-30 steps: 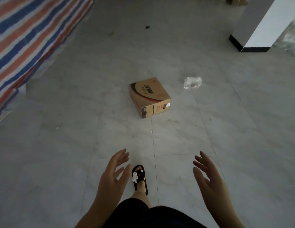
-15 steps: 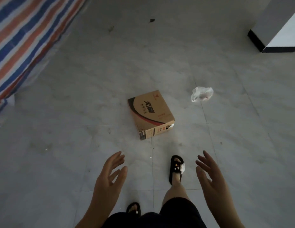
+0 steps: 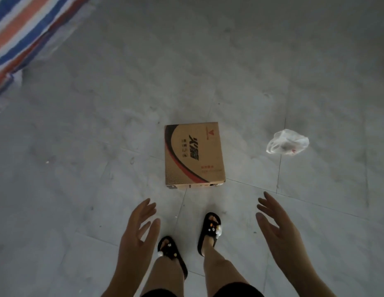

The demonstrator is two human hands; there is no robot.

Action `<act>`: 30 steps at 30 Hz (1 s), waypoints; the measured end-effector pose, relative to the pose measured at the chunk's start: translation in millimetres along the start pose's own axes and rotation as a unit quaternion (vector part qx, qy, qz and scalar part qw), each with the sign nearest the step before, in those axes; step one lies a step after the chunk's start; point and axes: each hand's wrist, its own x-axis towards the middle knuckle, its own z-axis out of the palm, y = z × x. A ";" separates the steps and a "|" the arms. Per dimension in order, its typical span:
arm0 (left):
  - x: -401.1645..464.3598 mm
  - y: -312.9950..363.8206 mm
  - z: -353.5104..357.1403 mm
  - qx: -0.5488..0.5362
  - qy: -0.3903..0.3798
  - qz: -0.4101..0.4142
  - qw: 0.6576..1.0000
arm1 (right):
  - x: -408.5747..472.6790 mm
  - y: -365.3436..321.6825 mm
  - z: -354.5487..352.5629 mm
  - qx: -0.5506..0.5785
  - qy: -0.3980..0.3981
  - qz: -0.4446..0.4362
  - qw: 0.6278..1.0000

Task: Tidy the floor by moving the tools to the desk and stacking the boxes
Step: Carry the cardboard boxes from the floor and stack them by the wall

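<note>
Empty grips [image 3: 141,230] [image 3: 277,228] before cardboard box [image 3: 194,154]

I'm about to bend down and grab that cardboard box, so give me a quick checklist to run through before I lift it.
1. Both hands free: left hand and right hand are open and hold nothing. Ok.
2. Box within reach: cardboard box lies on the floor just ahead of the feet, not yet touched. Ok.
3. Box top closed and flat: ok.
4. Nothing stacked on the box: ok.
5. Path clear: plastic bag lies apart, to the box's right. Ok.
6. Weight or contents: cannot tell.
</note>
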 end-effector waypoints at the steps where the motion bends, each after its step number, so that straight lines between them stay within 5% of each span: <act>1: 15.3 -5.5 8.6 0.008 0.004 -0.011 1.000 | 19.8 6.1 2.1 -0.009 -0.009 0.008 1.000; 6: 120.3 -81.0 66.7 0.042 0.036 -0.070 0.996 | 132.9 77.2 47.5 -0.049 -0.035 0.042 0.997; 15: 287.8 -312.3 178.0 0.090 0.100 -0.196 0.971 | 319.4 290.1 194.1 -0.082 -0.009 0.146 0.986; 20: 335.8 -403.0 196.2 -0.095 0.144 -0.320 0.932 | 366.1 375.3 238.1 -0.013 0.014 0.237 0.971; 24: 349.0 -422.9 200.1 -0.139 0.052 -0.282 0.948 | 375.1 394.5 248.8 0.053 0.018 0.224 0.973; 30: 344.8 -361.7 183.0 -0.240 0.078 -0.261 0.932 | 370.9 332.5 224.1 0.136 0.058 0.226 0.963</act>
